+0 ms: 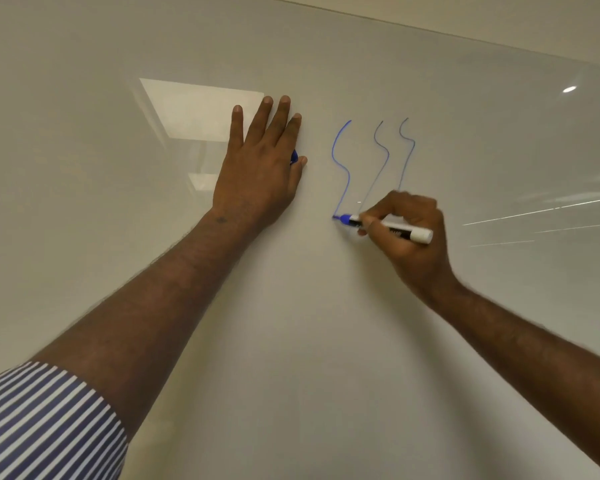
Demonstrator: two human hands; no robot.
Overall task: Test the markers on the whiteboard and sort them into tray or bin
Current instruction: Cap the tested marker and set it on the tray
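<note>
Nearest to me I see a striped sleeve [45, 420] on the left arm, rolled back above the elbow, with both bare forearms reaching up to the whiteboard [291, 341].

My right hand [409, 237] has its fingers curled round a marker [388, 227], pinching the barrel close behind the tip. The marker lies nearly level, its white rear end sticking out to the right of the grip and its blue tip [344, 218] pointing left, touching the board. That tip sits at the bottom end of a strong blue wavy line [340, 157], which climbs up from it, above and to the left of the grip. Two fainter, thinner wavy lines [383, 150] rise straight up from behind the knuckles of the same hand, side by side and apart from each other.

Well to the left of the grip, my left hand [260, 168] lies flat against the board, fingers straight and spread upward. A small blue object, which looks like the marker's cap [293, 156], peeks out between its thumb and forefinger; how it is held I cannot tell.

Farther up, the board's glossy surface reflects ceiling light panels [201, 109].
</note>
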